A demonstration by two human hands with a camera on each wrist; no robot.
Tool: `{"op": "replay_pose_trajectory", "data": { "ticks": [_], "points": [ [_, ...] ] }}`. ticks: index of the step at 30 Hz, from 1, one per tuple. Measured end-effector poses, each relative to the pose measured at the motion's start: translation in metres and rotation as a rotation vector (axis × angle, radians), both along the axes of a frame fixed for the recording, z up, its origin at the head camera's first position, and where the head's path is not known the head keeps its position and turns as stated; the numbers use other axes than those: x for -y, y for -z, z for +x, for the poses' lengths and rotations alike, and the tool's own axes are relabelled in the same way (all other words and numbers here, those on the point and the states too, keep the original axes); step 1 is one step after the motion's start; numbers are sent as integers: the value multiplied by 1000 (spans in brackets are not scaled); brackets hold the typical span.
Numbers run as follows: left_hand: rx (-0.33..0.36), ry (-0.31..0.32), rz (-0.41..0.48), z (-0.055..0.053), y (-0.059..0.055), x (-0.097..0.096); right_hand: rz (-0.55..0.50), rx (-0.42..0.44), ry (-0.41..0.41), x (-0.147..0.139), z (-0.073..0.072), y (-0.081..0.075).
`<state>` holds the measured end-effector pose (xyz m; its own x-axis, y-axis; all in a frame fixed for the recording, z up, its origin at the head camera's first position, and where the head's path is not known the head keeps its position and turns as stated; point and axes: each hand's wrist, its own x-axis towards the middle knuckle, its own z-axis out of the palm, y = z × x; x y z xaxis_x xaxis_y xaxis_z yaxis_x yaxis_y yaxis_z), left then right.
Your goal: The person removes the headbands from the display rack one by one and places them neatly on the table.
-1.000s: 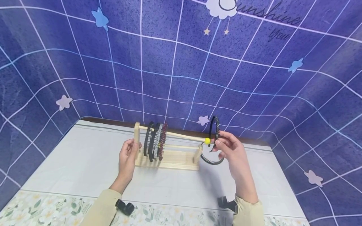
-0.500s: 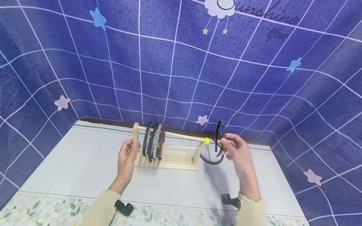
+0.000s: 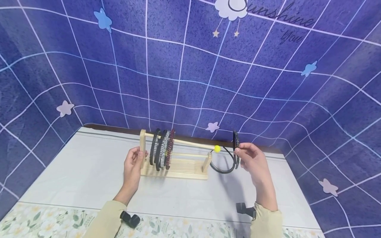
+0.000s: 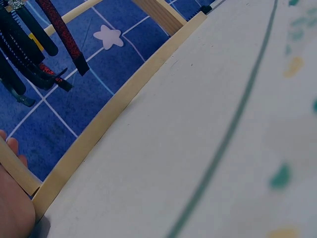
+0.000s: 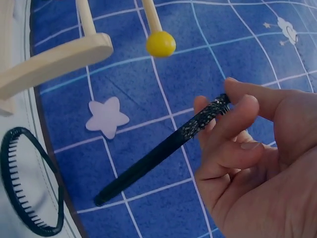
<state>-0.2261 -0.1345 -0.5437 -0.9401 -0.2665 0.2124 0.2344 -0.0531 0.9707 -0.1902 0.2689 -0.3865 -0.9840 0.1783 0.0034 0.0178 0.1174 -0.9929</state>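
Observation:
My right hand pinches a black headband with a glittery top between thumb and fingers, to the right of the rod's yellow ball. In the head view that headband is seen nearly edge-on. My left hand grips the left upright of a wooden headband stand. Several headbands, black, silver-glitter and dark red, hang on the stand's upper rod near its left end. Another black toothed headband lies on the white table beside the stand's right end.
A shorter upright stands at the stand's right end and carries a lower rod. Behind the white table hangs a blue gridded cloth with stars. Floral cloth covers the near edge.
My right hand has moved right and slightly toward me, carrying the headband away from the yellow ball, and the headband has turned edge-on. My left hand keeps its grip on the upright.

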Motion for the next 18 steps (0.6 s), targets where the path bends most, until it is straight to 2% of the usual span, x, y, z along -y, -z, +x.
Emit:
{"op": "replay_pose_trajectory", "data": {
  "ticks": [9,18],
  "points": [
    [-12,8,-36,2,-2,-1,127,-26,56,-8,2,1],
    [-26,8,-26,1,-1,0,175,-47,92,-16,-1,5]
  ]
}}
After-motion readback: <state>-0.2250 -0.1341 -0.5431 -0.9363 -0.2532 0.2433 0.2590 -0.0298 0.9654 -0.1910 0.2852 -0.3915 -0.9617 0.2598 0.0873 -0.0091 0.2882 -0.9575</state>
